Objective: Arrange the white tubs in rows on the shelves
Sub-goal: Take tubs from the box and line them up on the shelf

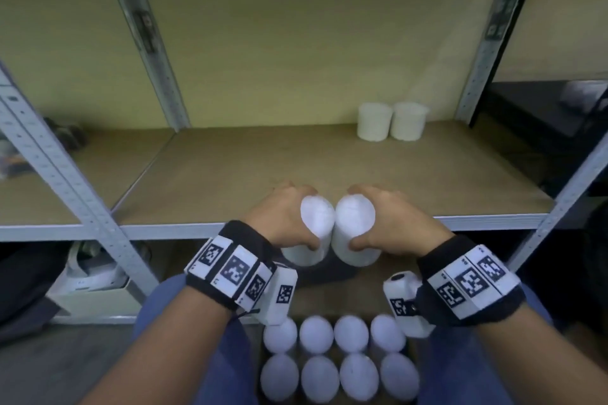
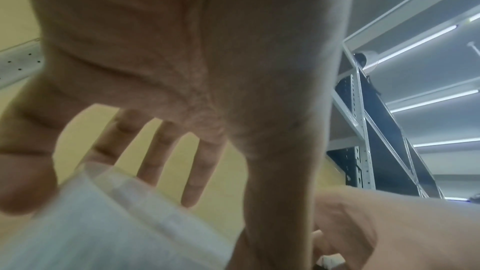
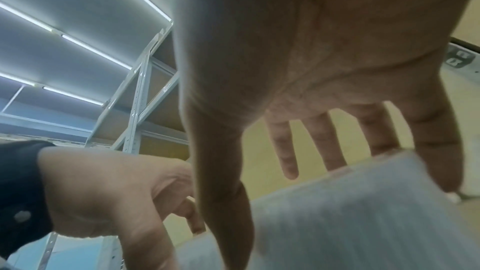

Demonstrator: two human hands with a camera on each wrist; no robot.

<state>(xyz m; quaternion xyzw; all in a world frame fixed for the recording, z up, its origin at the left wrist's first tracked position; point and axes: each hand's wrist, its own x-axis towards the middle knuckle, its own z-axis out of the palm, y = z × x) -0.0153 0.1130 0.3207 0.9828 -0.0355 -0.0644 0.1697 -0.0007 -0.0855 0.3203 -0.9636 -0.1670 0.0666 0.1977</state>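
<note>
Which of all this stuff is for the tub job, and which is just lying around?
For the job:
left hand gripping left tub
right hand gripping right tub
two tubs already on the shelf
boxed tubs waiting below

Just lying about:
white bin under the shelf
blurry clutter far left

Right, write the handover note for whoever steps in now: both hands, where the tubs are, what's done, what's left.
Left hand: grips one white tub from the side.
Right hand: grips a second tub the same way; the two tubs are side by side at the front edge of the shelf, not yet set down.
Done: two tubs stand together at the back right of the shelf.
Left: place the held pair, then shelve the eight tubs in the box below, in rows.
</note>
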